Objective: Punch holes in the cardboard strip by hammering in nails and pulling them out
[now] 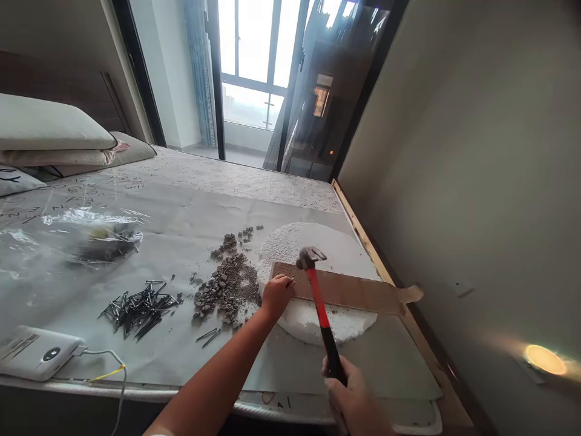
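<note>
A claw hammer (320, 297) with a red and black handle is gripped low by my right hand (351, 390). Its metal head hangs over the left part of a brown board (354, 290), beside my left fingertips. My left hand (276, 297) is closed in a pinch on the board's left end, around what looks like a nail, mostly hidden by the fingers. That end of the board is dotted with small holes. Under the board lies a round white foam-like block (313, 242) with a rough surface. Grey crumbled rubble (222, 281) is scattered to its left.
A heap of dark nails (140, 309) lies left of the rubble, with a few loose nails (209, 336) nearer me. A white power bank (40, 351) with a cable sits front left, clear plastic wrap (91, 236) behind it. A wooden edge (363, 233) and wall border the right.
</note>
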`<state>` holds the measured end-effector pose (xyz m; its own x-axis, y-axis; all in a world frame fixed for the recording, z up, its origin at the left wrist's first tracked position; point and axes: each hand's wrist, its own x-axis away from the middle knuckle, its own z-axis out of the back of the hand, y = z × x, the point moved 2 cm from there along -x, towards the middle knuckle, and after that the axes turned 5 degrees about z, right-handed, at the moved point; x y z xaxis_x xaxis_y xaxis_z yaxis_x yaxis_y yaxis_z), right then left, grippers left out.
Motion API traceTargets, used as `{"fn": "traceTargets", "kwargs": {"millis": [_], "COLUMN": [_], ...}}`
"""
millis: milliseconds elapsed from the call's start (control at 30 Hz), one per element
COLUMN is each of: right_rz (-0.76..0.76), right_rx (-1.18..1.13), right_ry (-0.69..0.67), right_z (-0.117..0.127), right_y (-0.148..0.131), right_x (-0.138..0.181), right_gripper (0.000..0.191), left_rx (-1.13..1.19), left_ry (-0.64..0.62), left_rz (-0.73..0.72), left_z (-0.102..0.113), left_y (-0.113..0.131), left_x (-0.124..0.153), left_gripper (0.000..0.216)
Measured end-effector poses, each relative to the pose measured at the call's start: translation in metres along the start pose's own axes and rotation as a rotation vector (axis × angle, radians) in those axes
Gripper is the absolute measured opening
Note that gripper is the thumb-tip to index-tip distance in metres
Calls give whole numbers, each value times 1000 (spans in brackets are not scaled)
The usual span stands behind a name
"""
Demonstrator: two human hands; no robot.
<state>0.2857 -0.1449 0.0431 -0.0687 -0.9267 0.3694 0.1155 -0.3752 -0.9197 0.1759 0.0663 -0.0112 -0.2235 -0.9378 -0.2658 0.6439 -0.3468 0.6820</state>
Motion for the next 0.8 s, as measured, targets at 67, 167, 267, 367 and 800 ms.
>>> {"fn": "traceTargets", "kwargs": {"millis": [67,167,267,367,800], "right_rz": [-10,16,49,47,77], "right_rx": [3,-22,-46,-28,-206], "right_ry": [-17,-28,2,6,-30], "right_z": [-4,-7,-8,-10,-19], "right_y": [1,0,-2,-2,10], "right_x": [-3,-3,2,1,-1], "right_gripper": [14,13,14,15,18], "left_rx": [-3,7,104,249,65], "left_ry": [-15,-51,-43,77,261], "left_rz": [10,23,15,61,211], "left_z": [1,3,10,25,141], "left_y": [1,2,6,7,-66], "left_x": [0,0,0,2,21], "left_gripper": [19,17,13,16,23]}}
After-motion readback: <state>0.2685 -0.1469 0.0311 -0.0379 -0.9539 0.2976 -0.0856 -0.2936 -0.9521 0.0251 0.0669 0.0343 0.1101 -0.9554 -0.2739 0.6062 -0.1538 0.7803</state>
